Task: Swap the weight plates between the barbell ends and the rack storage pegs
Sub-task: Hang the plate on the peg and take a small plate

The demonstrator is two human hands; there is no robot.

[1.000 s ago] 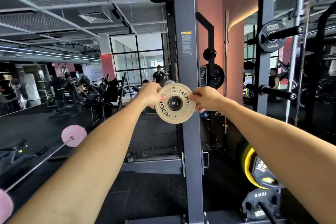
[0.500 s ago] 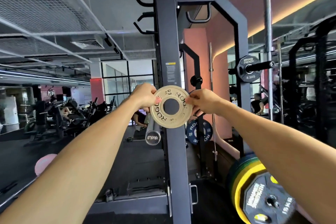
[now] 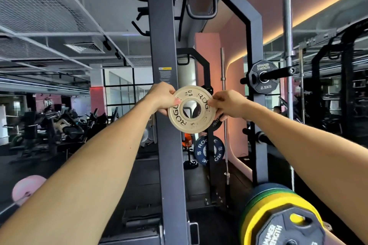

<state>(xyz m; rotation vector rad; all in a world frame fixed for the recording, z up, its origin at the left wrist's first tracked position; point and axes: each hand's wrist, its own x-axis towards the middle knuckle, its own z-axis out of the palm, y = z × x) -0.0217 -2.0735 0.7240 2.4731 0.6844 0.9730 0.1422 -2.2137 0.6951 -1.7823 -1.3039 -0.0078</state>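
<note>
A small cream 0.5 kg plate (image 3: 180, 117) marked ROGUE is held up in the air in front of the dark rack upright (image 3: 165, 125). My left hand (image 3: 164, 98) pinches its left rim and my right hand (image 3: 227, 104) pinches its right rim. Its centre hole is free of any bar. A black 2.5 kg plate (image 3: 262, 76) sits on a storage peg (image 3: 280, 72) at upper right. At lower right a stack of yellow, green and blue plates (image 3: 264, 203) with a black plate (image 3: 288, 228) in front sits on a bar or peg.
A blue 20 kg plate (image 3: 209, 150) hangs on a farther rack behind the upright. A vertical chrome barbell (image 3: 287, 45) stands at right. A pink plate on a barbell (image 3: 25, 188) lies low at left. Gym machines fill the left background.
The plate has come off the barbell sleeve, which showed in its hole one second ago. Both hands have carried it to the right of the upright, and the view has turned right.
</note>
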